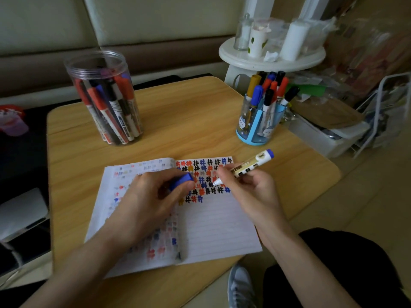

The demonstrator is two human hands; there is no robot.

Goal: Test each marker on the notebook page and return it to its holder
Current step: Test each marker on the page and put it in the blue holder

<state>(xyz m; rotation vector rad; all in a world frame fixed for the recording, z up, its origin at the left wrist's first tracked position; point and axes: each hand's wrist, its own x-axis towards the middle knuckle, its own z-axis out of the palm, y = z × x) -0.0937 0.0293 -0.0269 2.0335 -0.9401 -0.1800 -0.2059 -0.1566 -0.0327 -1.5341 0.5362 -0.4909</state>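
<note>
We are sitting at a wooden table (200,121) with rounded corners. An open lined notebook (218,230) is lying flat near its front edge, and rows of red, black, blue and orange hash marks are filling the top of its right page. A clear plastic jar (104,96) is standing at the back left of the table, holding red, black and blue markers that are leaning inside it. A blue pen holder (260,125) is standing at the back right, well apart from the jar, with capped markers upright in it.

Our left hand (151,196) is resting on the left page and pinching a blue cap (181,181) between thumb and curled fingers. Our right hand (251,187) is gripping the uncapped marker (249,166) with fingers wrapped round its barrel. The marker is tilting, its blue end pointing towards the pen holder and its white nose pointing down at the hash marks on the right page.
</note>
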